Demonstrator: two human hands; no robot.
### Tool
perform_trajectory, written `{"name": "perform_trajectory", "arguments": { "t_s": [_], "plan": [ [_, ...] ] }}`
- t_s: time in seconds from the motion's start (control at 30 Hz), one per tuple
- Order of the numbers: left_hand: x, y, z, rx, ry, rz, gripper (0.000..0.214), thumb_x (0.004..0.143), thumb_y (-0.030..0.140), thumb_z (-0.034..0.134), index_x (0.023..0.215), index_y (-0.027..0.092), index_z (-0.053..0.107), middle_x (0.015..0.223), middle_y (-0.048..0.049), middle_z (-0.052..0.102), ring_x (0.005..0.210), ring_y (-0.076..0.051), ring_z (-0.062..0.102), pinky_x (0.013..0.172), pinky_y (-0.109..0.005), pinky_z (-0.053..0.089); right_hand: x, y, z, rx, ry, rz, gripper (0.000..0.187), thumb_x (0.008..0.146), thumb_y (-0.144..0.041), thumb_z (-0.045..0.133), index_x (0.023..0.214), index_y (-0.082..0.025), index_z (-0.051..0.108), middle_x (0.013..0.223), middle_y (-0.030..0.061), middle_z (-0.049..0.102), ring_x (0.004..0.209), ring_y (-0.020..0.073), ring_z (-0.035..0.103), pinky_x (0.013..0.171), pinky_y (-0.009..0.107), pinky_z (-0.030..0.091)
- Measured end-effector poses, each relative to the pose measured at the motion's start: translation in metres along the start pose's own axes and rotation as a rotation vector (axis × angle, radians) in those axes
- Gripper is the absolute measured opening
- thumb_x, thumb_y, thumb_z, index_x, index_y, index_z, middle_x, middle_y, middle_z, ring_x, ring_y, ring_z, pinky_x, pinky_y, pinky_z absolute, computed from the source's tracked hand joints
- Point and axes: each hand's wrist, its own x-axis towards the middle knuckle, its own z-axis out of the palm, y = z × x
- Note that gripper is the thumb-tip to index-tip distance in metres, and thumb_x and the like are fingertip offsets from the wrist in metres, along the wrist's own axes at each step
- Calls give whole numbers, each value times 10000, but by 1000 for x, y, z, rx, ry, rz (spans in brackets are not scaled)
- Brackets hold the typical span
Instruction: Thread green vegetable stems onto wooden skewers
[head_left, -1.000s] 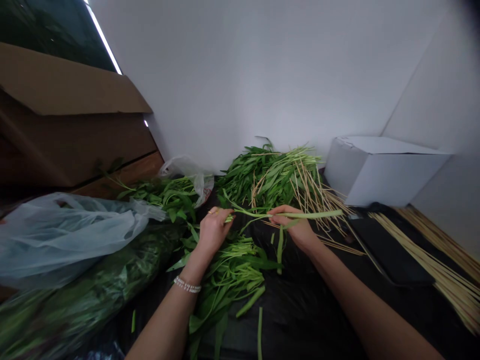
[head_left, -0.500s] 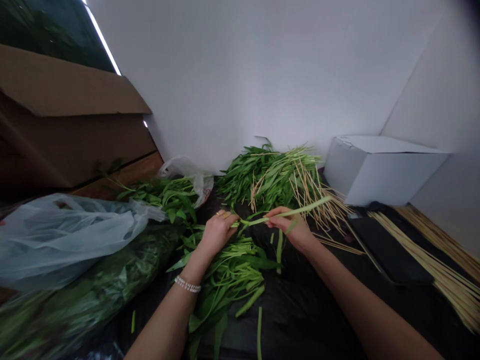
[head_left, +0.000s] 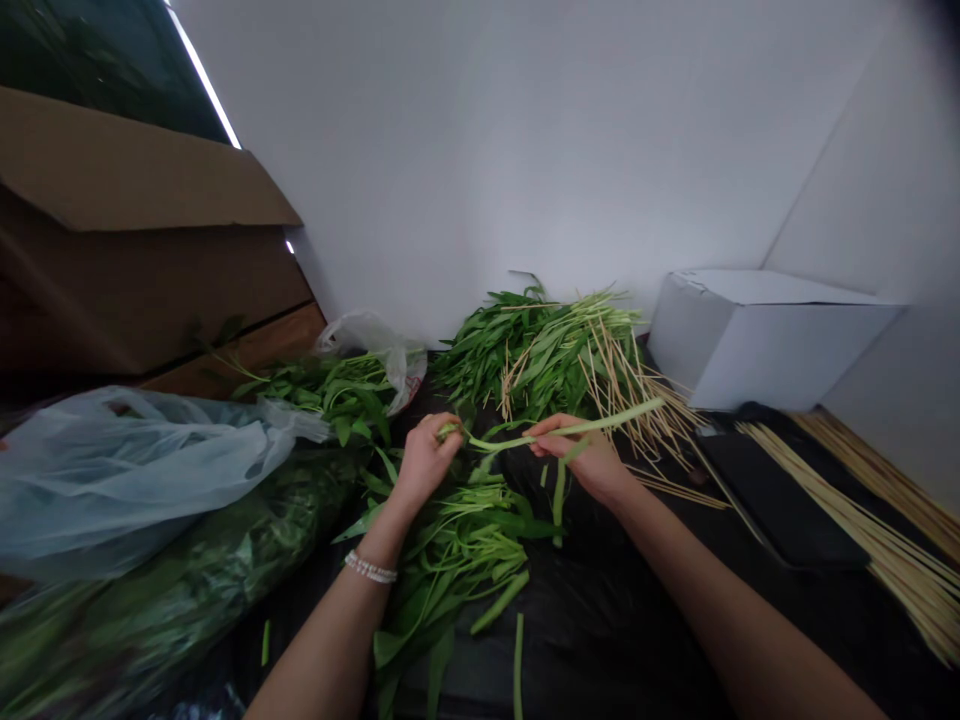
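A long pale green vegetable stalk (head_left: pixel 600 421) stretches between both of my hands above a black sheet (head_left: pixel 615 620). My left hand (head_left: pixel 422 462), with a bead bracelet at the wrist, is closed on the stalk's leafy left end. My right hand (head_left: pixel 589 458) pinches the stalk near its middle, and the thick end sticks out up and to the right. A short green piece hangs down below my right hand. Under my hands lies a heap of leafy green stalks (head_left: pixel 457 550).
A second heap of greens mixed with bamboo skewers (head_left: pixel 570 355) lies by the wall. More skewers (head_left: pixel 862 520) lie at the right beside a black tray (head_left: pixel 780 505) and a white box (head_left: pixel 757 335). Plastic bags of greens (head_left: pixel 150 470) and a cardboard box (head_left: pixel 135 240) fill the left.
The stalk went from level to tilted, its right end rising. My left hand moved up and slightly left, bending the leafy end; my right hand stayed almost in place.
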Motion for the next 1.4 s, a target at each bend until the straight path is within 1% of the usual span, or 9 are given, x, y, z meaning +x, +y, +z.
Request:
{"name": "perform_trajectory", "arguments": {
  "t_s": [0.1,0.23,0.37,0.43,0.6,0.73,0.8,1.27,1.4],
  "plan": [
    [7,-11,-8,-182,210,-200,183,800,265,465,800,179,627,676,11,574,614,-136,517,606,-245,426,2,-4,-7,-10,76,-25,202,661,-321,772,792,-186,698,842,48,734,712,152,665,714,305,543],
    [10,-16,-14,-119,399,-91,173,828,298,494,789,188,622,825,-24,585,851,-175,561,800,-279,437,4,-4,-10,-41,95,-92,283,669,-326,773,884,-209,633,902,40,737,763,165,678,730,324,555],
    [4,-3,-11,-134,294,-96,179,906,317,441,896,206,582,755,7,613,718,-149,575,729,-263,450,3,0,-4,-104,77,-154,294,699,-305,756,897,-233,551,906,21,737,791,168,683,738,329,554],
    [-1,4,-7,-97,217,-67,160,899,333,492,950,210,582,767,14,639,695,-143,589,706,-256,453,2,2,-1,-127,73,-178,288,711,-309,746,889,-239,531,905,18,736,796,174,685,747,342,552],
    [-9,10,5,43,-13,259,177,881,306,579,1008,215,662,917,-39,692,853,-173,648,788,-271,471,0,2,5,-191,57,-178,261,732,-310,729,873,-245,519,918,27,737,809,196,684,755,367,540],
    [-11,6,12,225,-70,380,262,910,300,547,1130,223,667,843,-46,668,786,-168,634,714,-264,470,-2,0,9,-219,25,-181,243,743,-308,724,865,-247,523,924,31,738,808,201,675,750,372,530],
    [-11,5,12,279,-97,413,250,910,299,549,1105,212,678,828,-46,658,783,-167,628,706,-261,466,-4,0,12,-220,16,-193,236,746,-315,723,862,-247,529,923,31,737,812,202,672,752,370,526],
    [-11,9,12,324,-143,417,175,827,182,589,985,187,664,830,-42,639,802,-184,613,750,-282,454,-6,2,16,-195,-23,-158,238,743,-357,726,841,-238,546,931,30,729,763,178,662,747,357,528],
    [-9,11,11,244,-140,346,168,800,158,577,934,187,673,799,-33,629,774,-180,606,729,-279,448,-6,1,17,-161,-39,-151,224,747,-345,726,834,-236,550,932,21,731,785,167,669,793,355,528]
  ]
}}
